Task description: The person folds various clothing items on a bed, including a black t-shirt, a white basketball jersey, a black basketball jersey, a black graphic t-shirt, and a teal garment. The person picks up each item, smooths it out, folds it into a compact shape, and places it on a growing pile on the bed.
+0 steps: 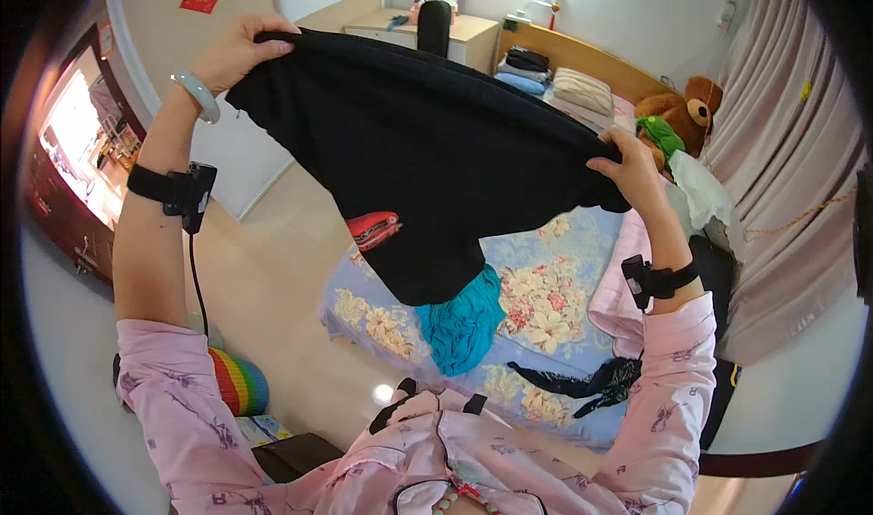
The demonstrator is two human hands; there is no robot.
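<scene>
A black garment (436,133) hangs stretched between my two raised hands, above a bed with a floral sheet (545,310). It carries a red car print (374,230) near its left edge. My left hand (256,48) pinches one upper corner, higher than the other. The opposite corner is gripped by my right hand (631,164). Below the cloth's lower end, a crumpled teal garment (464,324) lies on the bed, partly hidden by it. Black lacy cloth (607,382) rests nearer my right forearm.
Folded clothes (525,68) and a striped pillow (583,91) sit by the wooden headboard (580,51). A brown teddy bear (672,109) is beside the curtain (784,194). A desk (470,27) with a chair (434,29) stands behind. On the floor at left is a rainbow-striped round object (239,382).
</scene>
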